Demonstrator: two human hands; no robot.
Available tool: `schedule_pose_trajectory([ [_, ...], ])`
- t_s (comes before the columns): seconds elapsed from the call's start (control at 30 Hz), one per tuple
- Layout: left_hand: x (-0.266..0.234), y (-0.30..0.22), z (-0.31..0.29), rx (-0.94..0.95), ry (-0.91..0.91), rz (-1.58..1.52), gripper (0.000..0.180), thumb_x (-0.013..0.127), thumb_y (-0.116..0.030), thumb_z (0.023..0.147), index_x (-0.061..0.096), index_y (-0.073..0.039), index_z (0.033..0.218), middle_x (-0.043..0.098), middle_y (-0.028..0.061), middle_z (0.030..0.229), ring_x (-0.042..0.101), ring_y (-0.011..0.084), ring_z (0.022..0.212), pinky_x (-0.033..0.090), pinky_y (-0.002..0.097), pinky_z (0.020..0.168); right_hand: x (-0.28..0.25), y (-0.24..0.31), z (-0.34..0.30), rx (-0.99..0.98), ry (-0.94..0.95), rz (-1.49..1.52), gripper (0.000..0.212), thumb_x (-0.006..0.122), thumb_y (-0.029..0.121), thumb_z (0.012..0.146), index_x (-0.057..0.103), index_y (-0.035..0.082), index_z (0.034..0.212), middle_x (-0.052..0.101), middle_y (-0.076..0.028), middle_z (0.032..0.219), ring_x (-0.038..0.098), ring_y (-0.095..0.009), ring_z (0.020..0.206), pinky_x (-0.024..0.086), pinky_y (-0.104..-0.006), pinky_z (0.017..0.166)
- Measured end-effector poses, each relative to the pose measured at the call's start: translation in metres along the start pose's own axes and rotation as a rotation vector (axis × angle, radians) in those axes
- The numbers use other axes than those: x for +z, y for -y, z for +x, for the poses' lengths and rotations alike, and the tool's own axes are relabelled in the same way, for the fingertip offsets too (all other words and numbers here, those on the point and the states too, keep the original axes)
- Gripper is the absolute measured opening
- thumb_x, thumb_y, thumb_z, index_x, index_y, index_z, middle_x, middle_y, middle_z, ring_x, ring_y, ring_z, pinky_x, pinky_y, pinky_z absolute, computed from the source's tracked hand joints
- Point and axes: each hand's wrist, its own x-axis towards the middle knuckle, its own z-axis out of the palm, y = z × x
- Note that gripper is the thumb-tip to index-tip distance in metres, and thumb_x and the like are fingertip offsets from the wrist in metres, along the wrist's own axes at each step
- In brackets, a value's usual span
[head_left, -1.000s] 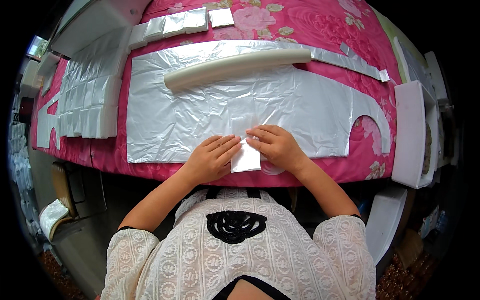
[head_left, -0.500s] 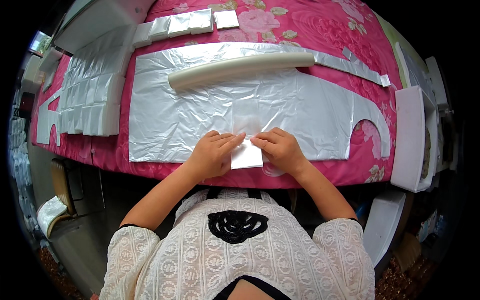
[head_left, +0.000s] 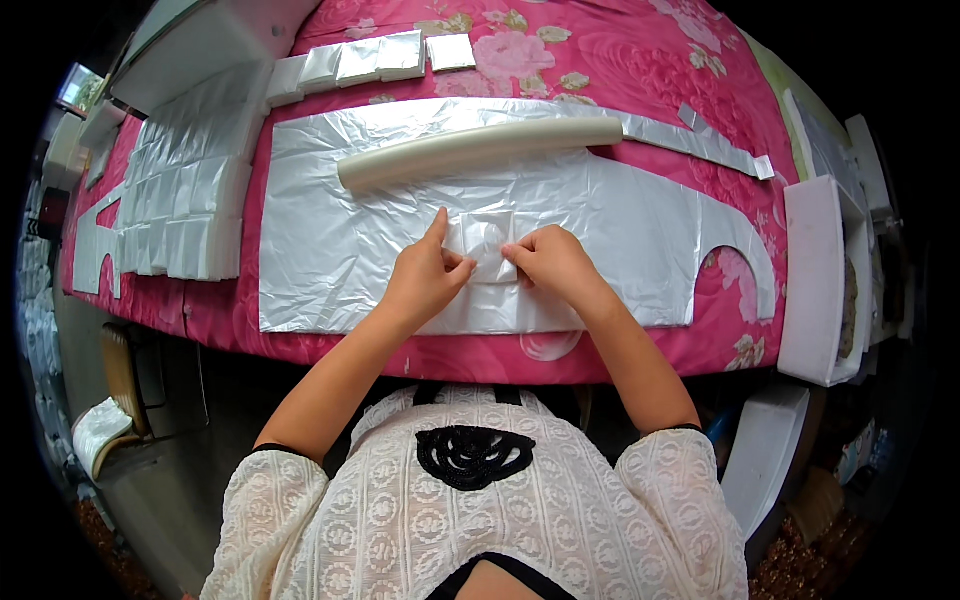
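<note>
A small folded square of white plastic film (head_left: 490, 262) lies on a spread stack of thin plastic aprons (head_left: 340, 250). My right hand (head_left: 555, 265) pinches the square's right edge between thumb and fingertips. At the square's left edge is my left hand (head_left: 425, 270), its index finger stretched out and thumb apart, the thumb tip near or touching the film. Whether its curled fingers hold any film cannot be seen. Beyond both hands, a long cream-coloured roller or tube (head_left: 480, 152) rests across the aprons.
Many folded white packets (head_left: 190, 195) are stacked at the left, with a row of more packets (head_left: 360, 62) at the far left. A pink floral cloth (head_left: 600, 60) covers the table. White foam boxes (head_left: 812, 290) stand along the right edge.
Both hands have moved away from me, and the folded square now lies farther up on the aprons. The left index finger has straightened out and the left thumb has parted from it.
</note>
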Motion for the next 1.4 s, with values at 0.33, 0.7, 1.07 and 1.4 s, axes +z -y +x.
schedule_pose_trajectory([
  [0.33, 0.013, 0.003, 0.007, 0.653, -0.214, 0.514, 0.077, 0.064, -0.020, 0.077, 0.024, 0.005, 0.137, 0.040, 0.0226, 0.131, 0.045, 0.0319, 0.117, 0.037, 0.0408, 0.097, -0.003, 0.007, 0.000, 0.011, 0.020, -0.034, 0.034, 0.058, 0.026, 0.081, 0.064, 0.000, 0.061, 0.059, -0.008, 0.052, 0.057, -0.015, 0.049, 0.046, -0.0286, 0.054],
  [0.7, 0.048, 0.014, 0.007, 0.562, -0.080, 0.638, 0.105, 0.054, -0.062, 0.074, 0.014, 0.011, 0.138, 0.017, 0.0263, 0.145, 0.012, 0.0355, 0.137, 0.008, 0.0467, 0.111, 0.003, 0.002, 0.000, -0.021, -0.040, -0.054, 0.032, 0.060, 0.027, 0.078, 0.064, -0.001, 0.062, 0.060, -0.010, 0.053, 0.059, -0.018, 0.048, 0.046, -0.0288, 0.052],
  [1.07, 0.042, 0.016, 0.004, 0.640, -0.171, 0.495, 0.101, 0.057, -0.055, 0.076, 0.007, 0.003, 0.142, 0.011, 0.0251, 0.147, 0.010, 0.0385, 0.137, 0.005, 0.0459, 0.111, 0.000, -0.001, -0.030, -0.139, -0.238, -0.633, 0.020, 0.068, 0.021, 0.067, 0.065, 0.004, 0.077, 0.064, -0.012, 0.073, 0.063, -0.027, 0.071, 0.049, -0.0374, 0.064],
  [1.4, -0.037, 0.062, -0.108, -0.364, 0.337, -0.595, 0.028, 0.057, -0.022, 0.090, 0.062, 0.002, 0.104, 0.067, 0.0093, 0.093, 0.064, 0.0152, 0.087, 0.050, 0.0256, 0.072, 0.058, 0.015, 0.017, -0.718, -0.264, -0.583, 0.060, 0.055, 0.036, 0.084, 0.040, 0.001, 0.131, 0.032, -0.022, 0.138, 0.026, -0.035, 0.131, 0.020, -0.0455, 0.107],
])
